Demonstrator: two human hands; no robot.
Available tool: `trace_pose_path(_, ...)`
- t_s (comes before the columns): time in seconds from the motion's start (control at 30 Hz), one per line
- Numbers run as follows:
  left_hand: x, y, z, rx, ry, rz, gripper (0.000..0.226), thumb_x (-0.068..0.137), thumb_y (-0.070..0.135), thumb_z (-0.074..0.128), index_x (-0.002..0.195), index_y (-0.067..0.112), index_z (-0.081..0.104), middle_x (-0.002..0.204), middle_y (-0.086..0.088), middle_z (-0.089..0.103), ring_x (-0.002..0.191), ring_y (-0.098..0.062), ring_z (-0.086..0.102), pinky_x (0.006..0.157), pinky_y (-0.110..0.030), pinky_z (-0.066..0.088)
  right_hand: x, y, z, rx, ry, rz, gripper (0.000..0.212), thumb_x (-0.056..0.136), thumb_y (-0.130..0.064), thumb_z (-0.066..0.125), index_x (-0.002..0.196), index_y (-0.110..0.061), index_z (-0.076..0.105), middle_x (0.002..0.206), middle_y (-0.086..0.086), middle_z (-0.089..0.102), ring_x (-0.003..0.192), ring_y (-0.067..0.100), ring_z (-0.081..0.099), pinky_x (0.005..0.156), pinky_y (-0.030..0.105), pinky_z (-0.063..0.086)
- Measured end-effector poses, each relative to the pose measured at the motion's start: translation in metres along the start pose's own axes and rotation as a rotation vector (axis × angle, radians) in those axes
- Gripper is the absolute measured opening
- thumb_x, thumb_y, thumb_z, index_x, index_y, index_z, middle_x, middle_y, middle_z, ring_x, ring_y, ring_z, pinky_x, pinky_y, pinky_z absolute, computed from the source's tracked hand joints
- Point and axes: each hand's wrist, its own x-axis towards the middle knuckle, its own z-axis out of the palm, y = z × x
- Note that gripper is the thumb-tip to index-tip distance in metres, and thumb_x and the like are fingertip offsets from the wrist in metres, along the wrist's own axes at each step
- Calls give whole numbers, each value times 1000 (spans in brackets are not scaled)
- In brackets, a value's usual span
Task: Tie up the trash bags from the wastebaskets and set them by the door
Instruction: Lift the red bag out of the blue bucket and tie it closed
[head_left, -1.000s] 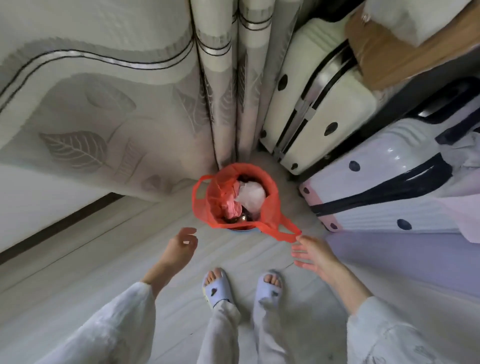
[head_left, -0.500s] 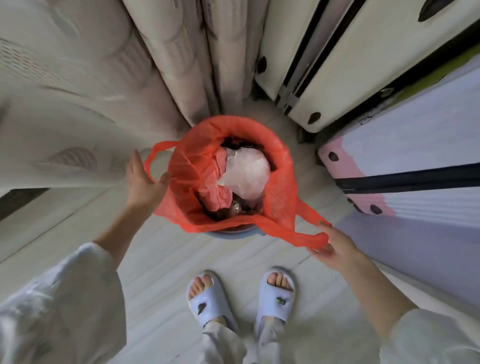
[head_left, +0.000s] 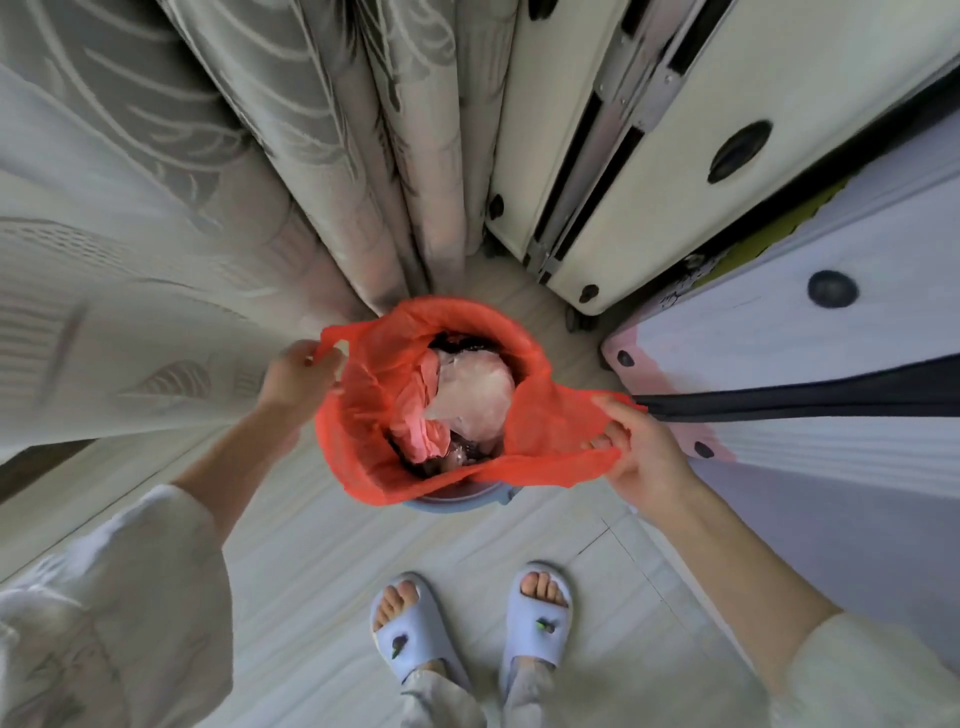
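Over the bag (head_left: 540, 431), each hand (head_left: 293, 376) grips a handle (head_left: 332, 343).

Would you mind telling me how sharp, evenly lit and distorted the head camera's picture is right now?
Head view: soft, even light, no glare; strong wide-angle bending, so the cream suitcase and curtain splay outward; the red trash bag and both hands, left hand and right hand, are fairly sharp; the left sleeve blurs at the edge.

Red bag (head_left: 540, 431), leaf-patterned grey curtain (head_left: 291, 130)
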Motion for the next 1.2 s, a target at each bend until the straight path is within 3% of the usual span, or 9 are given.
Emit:
trace_pose_path(0.1,-15,61,-18,-234,-67,30,19,89,13,49,73,22,53,39,7,52,36,1,55,53,-25,38,-30,-30,39,-153,-95,-87,20,91,-17,51,72,-15,55,47,-4,46,46,9,43,54,22,35)
trace_pose_path(0.3,-69,145,-35,-233,-291,169,22,92,10,48,72,19,49,40,7,53,37,0,53,42,-13,38,-70,-71,82,-359,-123,-143,24,91,-25,51,72,-17,63,71,3,61,70,16,58,70,27,46)
trace_pose_path(0.47,-101,165,-50,-276,-247,168,17,88,14,53,72,19,52,60,-2,53,44,-6,57,56,-26,40,-105,-107,93,-385,-94,-318,17,93,-8,46,83,-10,60,72,7,59,68,15,56,71,27,46)
trace_pose_path(0.57,-115,180,-61,-260,-172,220,14,80,23,58,66,23,55,50,4,57,50,-15,59,59,-28,41,-122,-121,97,-508,-93,-448,17,93,-4,45,97,-6,62,76,7,61,75,20,59,86,40,48)
trace_pose_path(0.63,-127,192,-67,-248,-189,233,19,87,17,54,68,19,53,55,3,55,43,-7,56,54,-24,43,-136,-127,103,-652,-120,-485,22,92,-3,47,107,1,63,85,11,64,86,24,59,97,44,47)
trace_pose_path(0.83,-160,239,-96,-315,-208,280,16,90,9,48,75,10,50,62,-4,49,38,-2,50,48,-21,46,-183,-165,120,-659,-182,-589,14,92,-9,50,89,-14,63,74,0,61,85,22,59,94,39,46)
trace_pose_path(0.97,-185,256,-110,-196,-251,335,26,92,11,46,66,14,47,62,-3,51,38,-3,51,48,-24,40,-212,-189,127,-618,-197,-623,20,92,-11,50,79,-19,63,71,3,60,79,22,58,85,33,47)
trace_pose_path(1.07,-204,263,-115,38,-409,344,18,92,11,46,75,10,48,64,-5,52,50,-14,55,54,-27,41,-232,-196,124,-723,-199,-630,18,92,-9,50,89,-5,67,67,2,58,74,19,57,78,28,46)
trace_pose_path(1.2,-227,284,-134,-90,-269,334,21,89,3,46,71,14,49,65,-4,51,41,-1,56,49,-18,42,-266,-206,115,-677,-179,-609,21,92,-8,48,80,-13,64,69,3,59,82,24,57,86,36,47)
